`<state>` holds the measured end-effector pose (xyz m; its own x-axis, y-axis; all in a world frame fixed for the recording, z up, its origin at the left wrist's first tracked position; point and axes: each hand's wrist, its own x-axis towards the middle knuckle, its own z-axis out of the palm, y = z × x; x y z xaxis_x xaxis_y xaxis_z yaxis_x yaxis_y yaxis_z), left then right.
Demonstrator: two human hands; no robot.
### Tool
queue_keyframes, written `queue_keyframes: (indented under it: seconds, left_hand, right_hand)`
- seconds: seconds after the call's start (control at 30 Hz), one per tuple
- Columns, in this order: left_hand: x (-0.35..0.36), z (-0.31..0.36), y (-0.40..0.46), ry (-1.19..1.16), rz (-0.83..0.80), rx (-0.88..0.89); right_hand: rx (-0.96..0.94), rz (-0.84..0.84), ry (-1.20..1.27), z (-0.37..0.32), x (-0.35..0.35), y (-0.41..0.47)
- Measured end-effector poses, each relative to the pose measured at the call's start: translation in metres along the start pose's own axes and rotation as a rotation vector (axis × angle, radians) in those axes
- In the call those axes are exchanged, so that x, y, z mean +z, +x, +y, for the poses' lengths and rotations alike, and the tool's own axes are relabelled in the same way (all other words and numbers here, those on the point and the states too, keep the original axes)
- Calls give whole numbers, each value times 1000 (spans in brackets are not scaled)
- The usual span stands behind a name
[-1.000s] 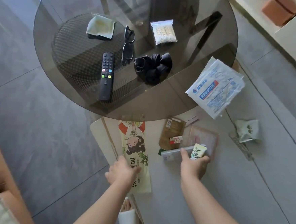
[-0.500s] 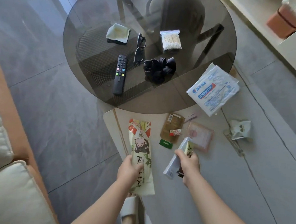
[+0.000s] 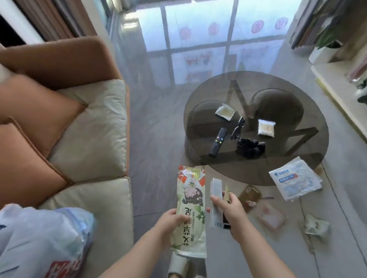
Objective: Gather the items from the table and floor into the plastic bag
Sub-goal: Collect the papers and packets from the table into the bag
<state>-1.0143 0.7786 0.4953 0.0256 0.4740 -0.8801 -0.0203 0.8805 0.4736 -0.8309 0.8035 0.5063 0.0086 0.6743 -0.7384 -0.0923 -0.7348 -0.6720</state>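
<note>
Plastic bag on sofa, hands holding packets

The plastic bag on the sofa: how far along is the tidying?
Barely begun. The white plastic bag looks partly filled. The left hand holds a long cartoon packet; the right hand holds a small clear box. The black remote on the table and white pouch on the floor remain.

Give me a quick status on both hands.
Left hand holds long packet. Right hand holds small boxes. Plastic bag on sofa, nothing blocking.
</note>
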Motion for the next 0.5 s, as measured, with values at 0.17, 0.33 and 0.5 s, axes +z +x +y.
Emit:
queue_keyframes:
  seconds: [0.17, 0.33, 0.5]
  left_hand:
    - [-59, 11, -59, -164, 103, 130]
    - [-125, 12, -115, -336, 204, 225]
    - [-202, 0, -148, -493, 308, 282]
  right_hand:
    - [-60, -180, -203, -45, 70, -35]
    - [-139, -324, -348, -66, 150, -61]
    - [-168, -463, -427, -64, 234, -83]
